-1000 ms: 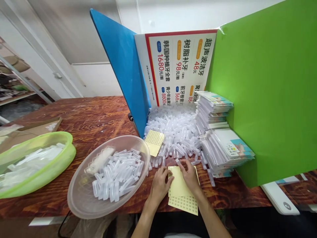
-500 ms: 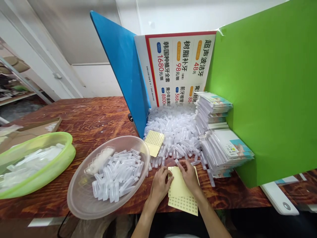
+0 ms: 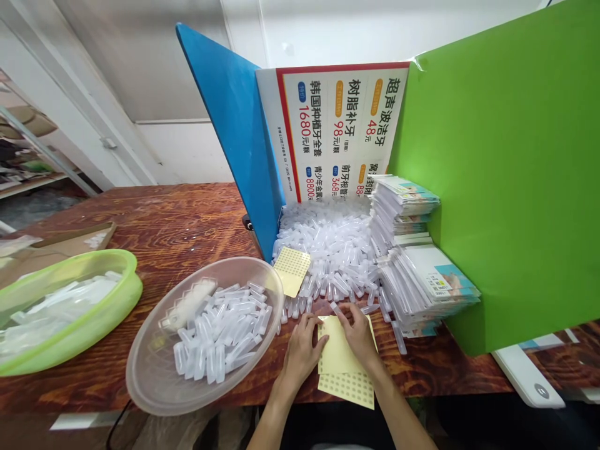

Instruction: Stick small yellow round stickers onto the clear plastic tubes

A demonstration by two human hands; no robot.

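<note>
A yellow sticker sheet [image 3: 345, 375] lies at the near table edge, with rows of small round stickers on its lower part. My left hand [image 3: 301, 349] rests on its left edge, fingers curled. My right hand [image 3: 359, 331] sits on the sheet's top, fingertips pinched at its upper edge beside a small clear plastic tube [image 3: 335, 307]. Whether a sticker is between the fingers is too small to see. A heap of clear plastic tubes [image 3: 335, 247] lies just beyond both hands.
A clear round bowl [image 3: 154, 381] with several tubes stands to the left. A green basin [image 3: 98, 319] is further left. Blue [image 3: 239, 131], printed [image 3: 337, 131] and green boards [image 3: 506, 169] wall in the heap. Stacked cards [image 3: 424, 275] stand at right. Another sticker sheet [image 3: 292, 269] leans on the bowl.
Both hands have stayed on the yellow sheet, with the fingers shifting only slightly. The view has moved a little.
</note>
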